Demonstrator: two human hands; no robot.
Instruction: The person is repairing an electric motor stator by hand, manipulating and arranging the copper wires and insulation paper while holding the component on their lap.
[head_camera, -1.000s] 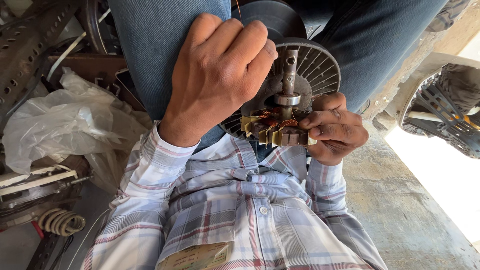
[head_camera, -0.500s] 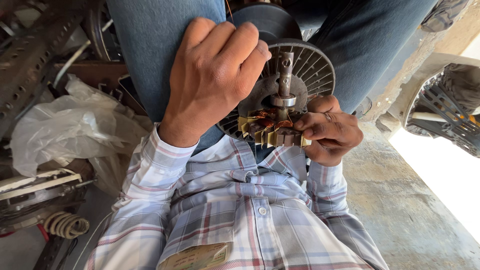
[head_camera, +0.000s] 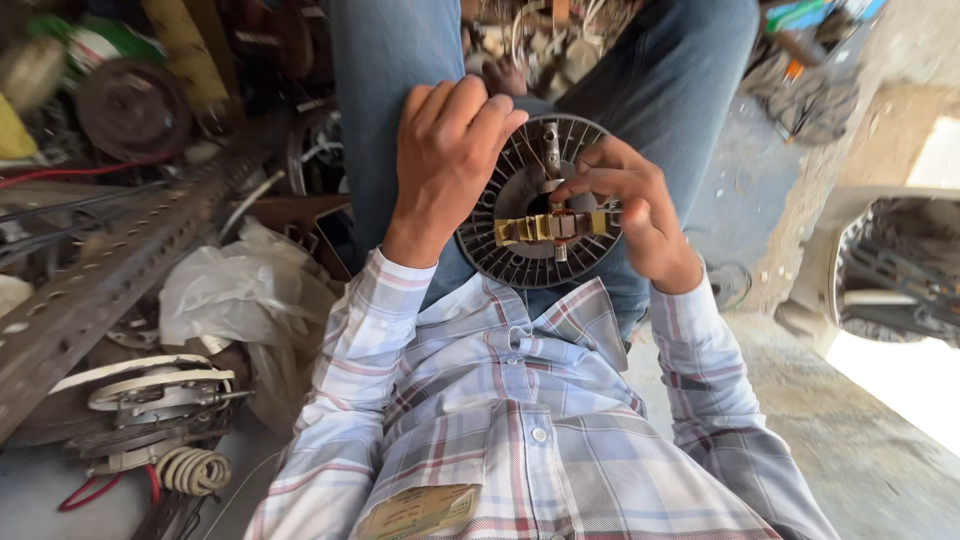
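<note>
A round dark motor part (head_camera: 520, 250) with radial fins and a central metal shaft rests on my lap between my jeans-clad legs. Across its middle lies a brass-coloured wound piece (head_camera: 550, 227). My left hand (head_camera: 445, 165) grips the disc's left rim, fingers curled over the top. My right hand (head_camera: 630, 215) pinches the brass-coloured piece at its right end, beside the shaft. My plaid shirt sleeves fill the lower part of the view.
On the left lie a crumpled clear plastic bag (head_camera: 235, 290), a perforated metal angle bar (head_camera: 110, 275), a coil of white wire (head_camera: 195, 468) and stacked motor parts (head_camera: 150, 405). A fan housing (head_camera: 890, 270) stands at the right on the concrete floor.
My view has tilted so the disc sits lower and more centred. My right hand has moved from under the brass-coloured piece up to its right end, and the piece now lies level across the disc.
</note>
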